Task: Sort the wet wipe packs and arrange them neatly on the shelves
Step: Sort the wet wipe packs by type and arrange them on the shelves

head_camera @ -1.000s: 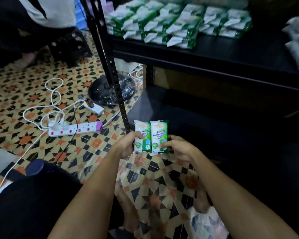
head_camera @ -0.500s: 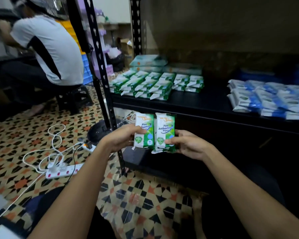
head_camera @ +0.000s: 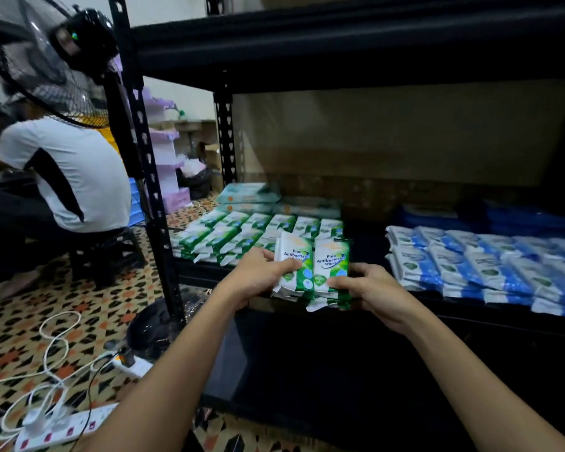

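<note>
Two small stacks of green-and-white pine antibacterial wipe packs [head_camera: 312,265] stand side by side between my hands, at the front edge of the black shelf [head_camera: 369,246]. My left hand [head_camera: 258,278] grips the left stack, thumb across its face. My right hand [head_camera: 369,290] grips the right stack from below and the side. Behind them lie rows of matching green packs [head_camera: 242,233] on the shelf's left part. Blue-and-white packs [head_camera: 490,265] fill the shelf's right part. Larger pale packs [head_camera: 252,195] are piled at the back left.
A black upright post [head_camera: 150,190] of the rack stands left of my hands. A fan [head_camera: 46,57] sits upper left. A seated person in a white shirt [head_camera: 69,171] is on a stool. Power strips [head_camera: 59,429] and white cables lie on the patterned floor tiles.
My hands raised the green packs from floor level up to the front edge of the middle shelf, and my view tilted upward with them.
</note>
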